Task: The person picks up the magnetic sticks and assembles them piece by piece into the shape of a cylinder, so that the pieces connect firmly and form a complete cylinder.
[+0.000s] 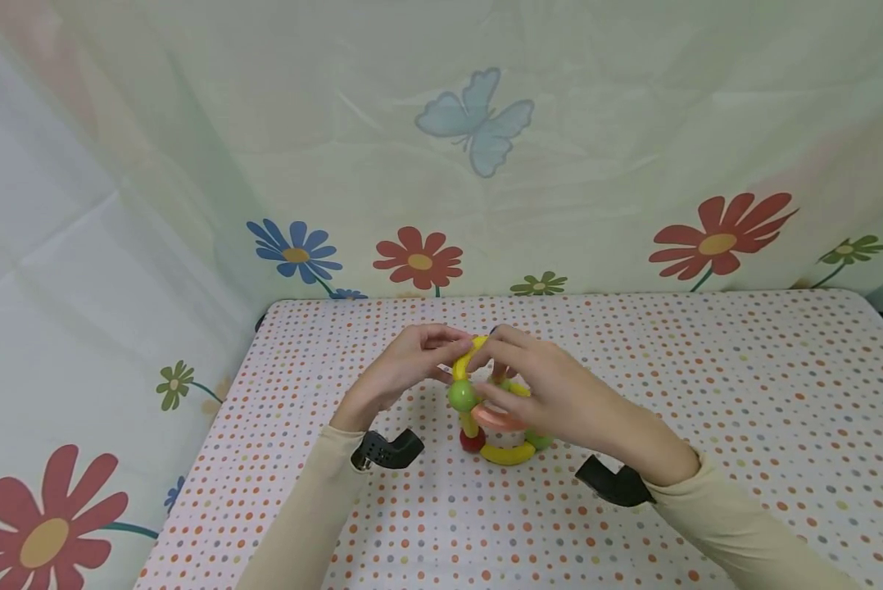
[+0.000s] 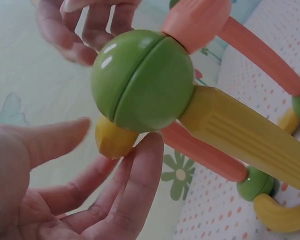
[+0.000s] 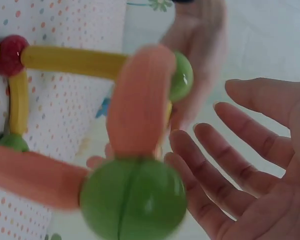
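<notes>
A toy frame of colored rods joined by balls stands on the table. It has a green ball (image 2: 142,80), yellow rods (image 2: 250,135), salmon-pink rods (image 2: 205,150) and a red ball (image 1: 473,440). A curved yellow rod (image 1: 461,363) rises from the green ball at its upper left. My left hand (image 1: 414,360) is at this rod; its fingertips touch the short yellow end seen in the left wrist view, with the thumb apart. My right hand (image 1: 552,381) hovers over the frame's right side. In the right wrist view its fingers are spread beside a pink rod (image 3: 140,100), holding nothing.
The frame stands on a dotted tablecloth (image 1: 707,393). Behind the table hangs a pale curtain (image 1: 596,147) printed with flowers and a butterfly. Another curtain (image 1: 102,287) hangs along the left side. Black wrist straps (image 1: 614,481) sit on both forearms.
</notes>
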Motion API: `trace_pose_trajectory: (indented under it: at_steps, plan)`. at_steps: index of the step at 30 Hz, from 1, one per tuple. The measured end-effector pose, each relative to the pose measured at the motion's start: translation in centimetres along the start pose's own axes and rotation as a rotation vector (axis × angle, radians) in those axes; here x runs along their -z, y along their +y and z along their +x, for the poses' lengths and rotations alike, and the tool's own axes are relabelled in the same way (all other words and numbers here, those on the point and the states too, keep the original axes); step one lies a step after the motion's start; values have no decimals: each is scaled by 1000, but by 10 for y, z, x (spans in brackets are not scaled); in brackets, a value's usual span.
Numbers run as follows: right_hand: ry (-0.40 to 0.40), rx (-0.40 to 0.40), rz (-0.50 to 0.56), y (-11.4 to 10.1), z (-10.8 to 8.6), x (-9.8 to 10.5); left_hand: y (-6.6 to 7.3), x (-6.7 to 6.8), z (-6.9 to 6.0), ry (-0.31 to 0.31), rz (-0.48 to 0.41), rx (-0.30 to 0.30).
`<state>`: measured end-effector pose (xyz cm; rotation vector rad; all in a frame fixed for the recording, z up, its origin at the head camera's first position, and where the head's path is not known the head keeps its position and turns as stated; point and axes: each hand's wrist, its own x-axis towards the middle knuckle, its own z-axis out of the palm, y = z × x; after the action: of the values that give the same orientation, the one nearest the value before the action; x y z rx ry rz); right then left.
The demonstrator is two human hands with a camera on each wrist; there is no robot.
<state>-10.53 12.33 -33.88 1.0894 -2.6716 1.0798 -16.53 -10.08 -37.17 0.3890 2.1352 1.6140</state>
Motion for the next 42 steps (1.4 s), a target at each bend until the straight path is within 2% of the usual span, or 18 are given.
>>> trace_pose_trajectory:
  at_steps: [5, 8, 10, 12, 14, 16, 18, 21, 26, 32, 36, 42]
  plan:
    - [108, -46, 8, 14, -15, 23, -10, -2, -8, 26, 30, -76]
    - [153, -87, 11, 28, -26, 31, -25, -4, -16, 63, 131, -103]
    - [154, -136, 18, 40, -35, 33, -39, -7, -21, 57, 224, -109]
    - [122, -193, 38, 53, -45, 29, -52, -10, -26, 16, 309, -107]
    - [67, -251, 73, 65, -56, 22, -62, -15, -29, -46, 354, -98]
    - [-8, -294, 132, 76, -65, 10, -70, -20, -31, -101, 362, -103]
    - [-75, -313, 183, 83, -71, -4, -74, -26, -32, -115, 363, -110]
    - [-136, -316, 241, 89, -75, -24, -78, -35, -32, -79, 370, -120]
    - [-115, -296, 244, 91, -76, -44, -82, -46, -31, -17, 418, -149]
    - [-46, -266, 211, 89, -74, -52, -83, -53, -29, 11, 467, -220]
    - [-33, -291, 203, 87, -73, -54, -83, -55, -29, 22, 454, -222]
    - [-33, -275, 209, 87, -72, -54, -82, -57, -31, 38, 448, -229]
